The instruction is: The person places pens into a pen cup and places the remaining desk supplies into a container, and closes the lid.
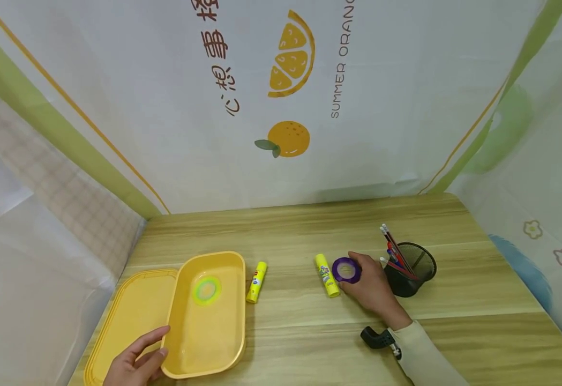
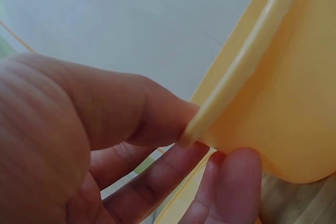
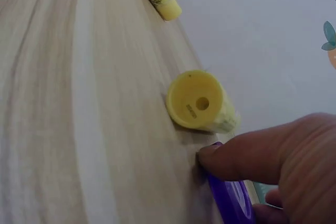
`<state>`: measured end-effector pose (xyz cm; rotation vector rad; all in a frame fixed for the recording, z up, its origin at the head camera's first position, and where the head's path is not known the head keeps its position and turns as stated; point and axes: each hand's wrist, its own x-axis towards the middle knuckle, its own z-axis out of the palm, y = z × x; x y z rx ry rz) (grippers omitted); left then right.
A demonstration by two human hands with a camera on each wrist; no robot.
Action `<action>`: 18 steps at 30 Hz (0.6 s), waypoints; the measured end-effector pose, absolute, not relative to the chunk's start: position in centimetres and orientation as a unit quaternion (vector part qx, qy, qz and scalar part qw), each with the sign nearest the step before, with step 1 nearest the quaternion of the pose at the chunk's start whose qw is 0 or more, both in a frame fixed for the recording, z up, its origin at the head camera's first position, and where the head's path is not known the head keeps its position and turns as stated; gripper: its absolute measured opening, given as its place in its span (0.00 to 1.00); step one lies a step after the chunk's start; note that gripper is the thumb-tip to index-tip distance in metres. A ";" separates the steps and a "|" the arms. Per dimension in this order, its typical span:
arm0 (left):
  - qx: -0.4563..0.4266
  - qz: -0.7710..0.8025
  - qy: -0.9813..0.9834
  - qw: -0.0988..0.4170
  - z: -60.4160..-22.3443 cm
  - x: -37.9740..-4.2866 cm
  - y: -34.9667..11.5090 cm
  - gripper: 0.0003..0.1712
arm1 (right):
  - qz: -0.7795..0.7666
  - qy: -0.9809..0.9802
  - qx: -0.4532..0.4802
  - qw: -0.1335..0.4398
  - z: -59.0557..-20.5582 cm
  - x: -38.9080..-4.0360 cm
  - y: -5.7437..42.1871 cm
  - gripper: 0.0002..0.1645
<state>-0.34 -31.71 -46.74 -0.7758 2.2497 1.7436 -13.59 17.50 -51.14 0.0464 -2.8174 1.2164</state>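
Work judged at an early stage

At left I find the flat yellow plastic lid (image 1: pixel 128 311) already off. The left hand (image 1: pixel 137 360) pinches the near-left rim of the yellow rectangular plastic box (image 1: pixel 213 332). To its right lies a yellow cylindrical glue stick (image 1: pixel 257 282); farther right, a second yellow glue stick (image 1: pixel 327 275), just beside the purple tape roll (image 1: pixel 336 271) gripped by the right hand (image 1: pixel 369 284). Apparently outstanding: roll and sticks, outside the box.
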 end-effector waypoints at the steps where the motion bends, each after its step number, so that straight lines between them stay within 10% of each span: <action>1: -0.260 0.588 0.760 0.094 -46.7 -0.3 -31.6 0.21 | 0.395 -0.918 0.016 0.038 -51.1 -13.6 17.5 0.48; 18: -0.239 0.606 0.754 0.085 -47.0 -0.2 -31.8 0.22 | 0.406 -0.913 0.009 0.046 -50.4 -13.5 17.4 0.46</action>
